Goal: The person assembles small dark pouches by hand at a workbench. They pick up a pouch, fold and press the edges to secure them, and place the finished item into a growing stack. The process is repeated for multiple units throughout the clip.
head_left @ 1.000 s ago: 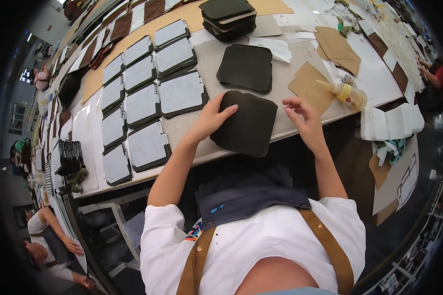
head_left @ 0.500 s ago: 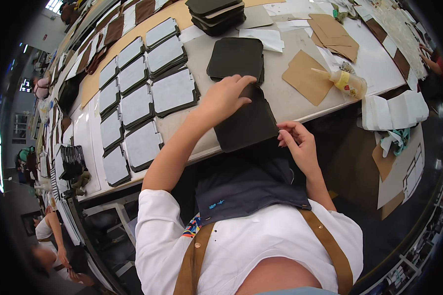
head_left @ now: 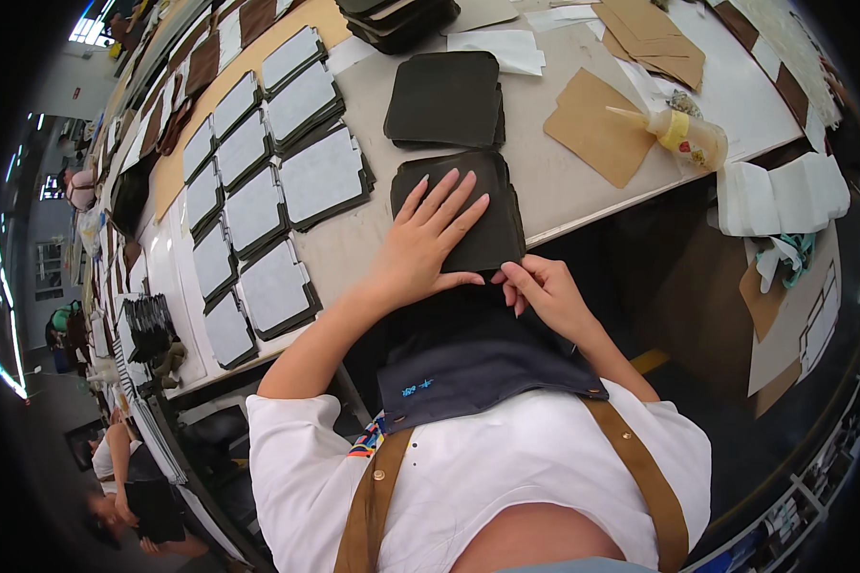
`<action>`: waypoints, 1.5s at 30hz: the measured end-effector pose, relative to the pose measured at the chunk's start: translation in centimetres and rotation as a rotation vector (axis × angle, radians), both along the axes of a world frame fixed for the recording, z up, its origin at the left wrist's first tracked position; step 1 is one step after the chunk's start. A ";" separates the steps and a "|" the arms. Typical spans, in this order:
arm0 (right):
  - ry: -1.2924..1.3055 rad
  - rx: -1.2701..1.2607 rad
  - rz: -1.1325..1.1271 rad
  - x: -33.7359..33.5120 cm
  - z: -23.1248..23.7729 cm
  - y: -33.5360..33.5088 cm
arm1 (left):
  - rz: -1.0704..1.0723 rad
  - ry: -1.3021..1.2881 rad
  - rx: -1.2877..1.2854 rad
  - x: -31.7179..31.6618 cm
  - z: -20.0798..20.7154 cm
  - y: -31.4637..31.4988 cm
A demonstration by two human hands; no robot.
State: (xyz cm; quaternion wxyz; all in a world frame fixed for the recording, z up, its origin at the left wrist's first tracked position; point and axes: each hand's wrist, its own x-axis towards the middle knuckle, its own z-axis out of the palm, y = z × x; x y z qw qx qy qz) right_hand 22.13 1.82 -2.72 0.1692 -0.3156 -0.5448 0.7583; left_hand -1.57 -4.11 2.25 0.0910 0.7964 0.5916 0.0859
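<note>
Before me at the table's front edge lies a stack of dark, round-cornered flat panels (head_left: pixel 487 239). My left hand (head_left: pixel 420 244) rests flat on it, fingers spread over the top panel. At the near right corner of this stack is my right hand (head_left: pixel 542 294), its thumb and forefinger pinching the panel edge and its other fingers curled. The curled fingers partly hide what they hold. Just beyond sits a second stack of dark panels (head_left: pixel 444 100), its edges slightly uneven.
Rows of pale-faced panels with dark edges (head_left: pixel 320 181) cover the left of the table. A taller dark stack (head_left: pixel 401 24) stands at the back. To the right lie brown card (head_left: pixel 597 124) and a nozzled squeeze bottle (head_left: pixel 688 138). Another person (head_left: pixel 124 477) works at lower left.
My left hand has come nearer and flattened onto the stack. My right hand has moved left to its corner. The top panel, earlier jutting toward me, now lies further back, over the stack.
</note>
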 end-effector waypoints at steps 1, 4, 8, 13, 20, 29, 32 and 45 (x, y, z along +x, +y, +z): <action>-0.024 0.032 0.031 0.2 -0.1 0.2 | 0.004 -0.024 0.012 0.1 0.1 0.0; -0.030 0.063 0.045 1.1 0.1 0.9 | 0.013 -0.102 0.054 0.9 0.4 0.1; -0.028 0.114 -0.031 2.3 0.3 1.5 | 0.054 -0.212 0.125 2.6 0.2 0.4; 0.013 0.441 -0.212 2.2 0.5 0.8 | 0.117 -0.253 0.180 3.6 -0.8 0.2; 0.030 1.112 -0.249 0.6 0.5 1.5 | 0.136 -0.309 0.139 3.6 -0.5 0.1; 0.024 1.412 -0.064 0.9 1.0 3.6 | 0.150 -0.349 0.118 3.8 -0.1 0.1; 0.037 1.404 -0.071 0.5 1.4 3.8 | 0.159 -0.383 0.152 4.2 -0.1 -0.1; 0.021 1.170 -0.177 1.5 0.0 1.9 | 0.303 -0.592 0.458 4.4 -2.3 0.1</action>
